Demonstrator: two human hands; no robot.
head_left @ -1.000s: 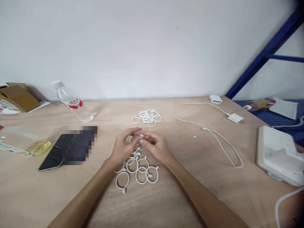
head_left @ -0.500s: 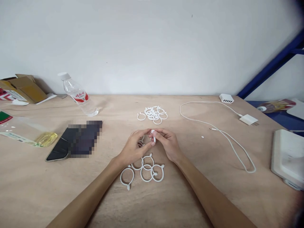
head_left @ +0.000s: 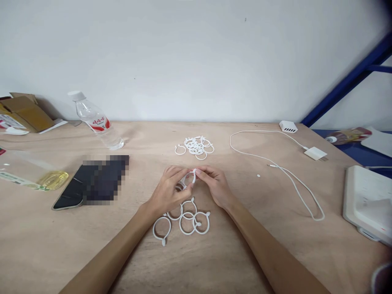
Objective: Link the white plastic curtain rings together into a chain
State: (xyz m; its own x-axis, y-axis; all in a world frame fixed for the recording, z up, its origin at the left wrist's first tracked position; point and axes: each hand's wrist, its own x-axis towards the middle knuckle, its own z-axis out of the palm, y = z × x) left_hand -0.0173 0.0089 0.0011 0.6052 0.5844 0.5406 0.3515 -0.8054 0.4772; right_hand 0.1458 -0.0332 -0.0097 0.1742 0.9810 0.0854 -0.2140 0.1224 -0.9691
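Observation:
Between my two hands is a white plastic ring (head_left: 194, 178) with a small knob on its rim. My left hand (head_left: 172, 185) is closed on its left side, thumb below and fingers above. My right hand (head_left: 214, 184) pinches the ring near the knob at the top, with thumb and fingertips. Below my hands, several closed white rings (head_left: 188, 223) with knobs lie overlapping on the table. A few more rings show partly behind my left fingers. Farther back sits a pile of white rings (head_left: 195, 146); the one at its left has a gap in its loop.
On the left are a water bottle (head_left: 99, 122), a phone (head_left: 69, 190), a clear plastic bag (head_left: 27, 167) and an open cardboard box (head_left: 29, 112). Rightward lie a white cable (head_left: 251, 153), its charger plug (head_left: 315, 153), a charging hub (head_left: 288, 126) and a white device (head_left: 367, 200).
The ring between my hands has turned, so its round loop now faces the camera more. The whole view has shifted slightly, moving the scene left.

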